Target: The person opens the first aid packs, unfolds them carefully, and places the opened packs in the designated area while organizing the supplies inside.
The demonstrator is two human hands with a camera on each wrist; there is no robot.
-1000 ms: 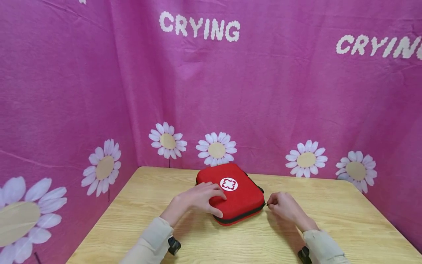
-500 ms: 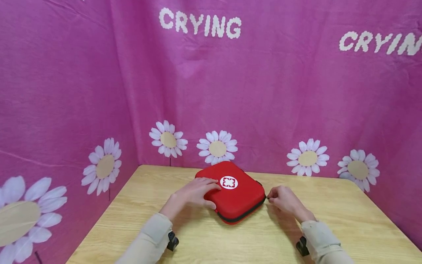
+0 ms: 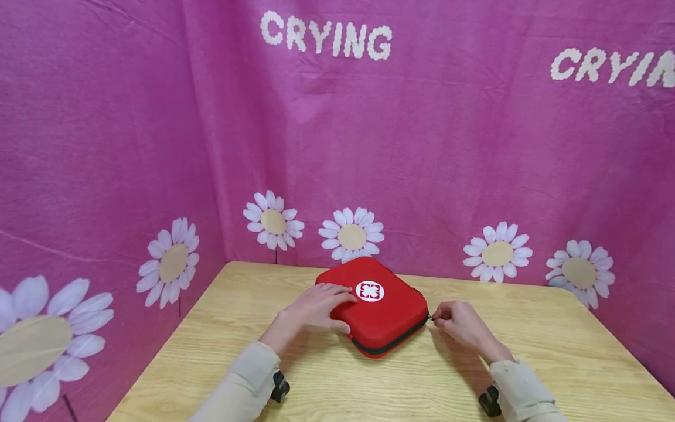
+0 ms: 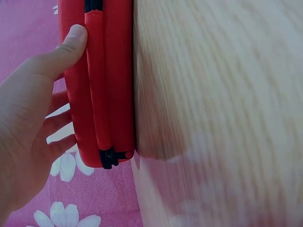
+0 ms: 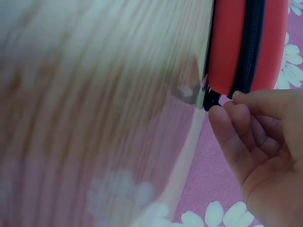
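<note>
A red zippered first-aid case with a white round emblem lies flat on the table, one corner toward me. My left hand rests on its left part, fingers spread over the lid. In the left wrist view the thumb touches the side beside a red fabric strip. At the case's right corner my right hand pinches a small zipper pull, mostly hidden by fingertips. The black zipper runs along the side, its teeth looking closed where visible.
The wooden table carries the case near its back edge. Behind and to the left hangs a pink curtain with daisies and white lettering. Small black devices sit on both wrists.
The case has turned slightly counterclockwise, its near corner swinging right. My left hand turned along with it, and my right hand stays pinching at the right corner. The head view shifted slightly.
</note>
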